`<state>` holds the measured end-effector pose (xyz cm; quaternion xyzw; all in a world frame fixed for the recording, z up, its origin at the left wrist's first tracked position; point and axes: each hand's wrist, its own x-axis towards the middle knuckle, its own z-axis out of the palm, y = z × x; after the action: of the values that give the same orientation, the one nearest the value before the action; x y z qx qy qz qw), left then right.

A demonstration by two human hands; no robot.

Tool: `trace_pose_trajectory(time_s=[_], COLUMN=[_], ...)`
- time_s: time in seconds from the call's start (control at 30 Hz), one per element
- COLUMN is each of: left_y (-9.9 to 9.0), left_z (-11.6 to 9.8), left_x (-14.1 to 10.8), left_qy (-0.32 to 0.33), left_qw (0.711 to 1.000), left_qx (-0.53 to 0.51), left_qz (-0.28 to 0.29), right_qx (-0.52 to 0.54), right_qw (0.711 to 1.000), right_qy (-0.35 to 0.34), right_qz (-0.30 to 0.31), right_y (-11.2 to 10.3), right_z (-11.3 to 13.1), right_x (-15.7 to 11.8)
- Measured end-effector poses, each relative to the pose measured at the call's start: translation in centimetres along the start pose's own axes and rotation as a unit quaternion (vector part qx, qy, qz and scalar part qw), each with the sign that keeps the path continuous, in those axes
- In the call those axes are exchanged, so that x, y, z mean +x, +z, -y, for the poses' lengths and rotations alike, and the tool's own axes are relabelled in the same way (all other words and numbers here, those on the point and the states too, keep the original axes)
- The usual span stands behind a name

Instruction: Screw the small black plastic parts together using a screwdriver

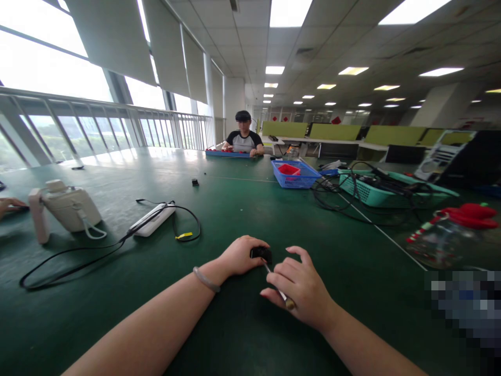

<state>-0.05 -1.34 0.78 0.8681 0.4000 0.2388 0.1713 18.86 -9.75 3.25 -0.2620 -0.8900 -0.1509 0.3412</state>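
My left hand [242,256] is closed on a small black object [261,254], holding it at the green tabletop; its exact kind is hard to make out. Between the fingers of my right hand [299,282] lies a slim precision screwdriver [284,296], with a metal shaft and a brass-coloured end. Its thin tip points at the black object and seems to touch it. The right index finger is raised and curled, off the tool. Part of the black object is hidden by my left fingers.
A white power bank [154,219] with a black cable lies left, near a beige bottle [72,206]. Further off are a black piece [195,182], a blue basket [296,177], a teal basket [360,194] of cables and a glass jar [444,237]. A person [243,138] sits opposite.
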Motion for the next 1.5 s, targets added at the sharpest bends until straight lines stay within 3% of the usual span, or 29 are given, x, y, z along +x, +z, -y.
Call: trace_pose_trajectory(time_s=[0.43,1.2,1.5], left_y=[-0.2,-0.2,-0.2], left_z=[-0.2,-0.3,-0.3], left_x=[0.1,0.1,0.1], left_qy=[0.004,-0.006,-0.006], left_qw=[1.0,1.0,1.0], left_qx=[0.002,0.004,0.004], left_qz=[0.004,0.005,0.008], right_qx=[-0.019,-0.028,-0.031], right_qw=[0.999,0.999,0.997], right_qy=[-0.005,-0.013,-0.006], right_qz=[0.034,0.034,0.075], right_y=[0.4,0.3,1.0], right_z=[-0.1,-0.2,0.2], right_x=[-0.3,-0.3,-0.3])
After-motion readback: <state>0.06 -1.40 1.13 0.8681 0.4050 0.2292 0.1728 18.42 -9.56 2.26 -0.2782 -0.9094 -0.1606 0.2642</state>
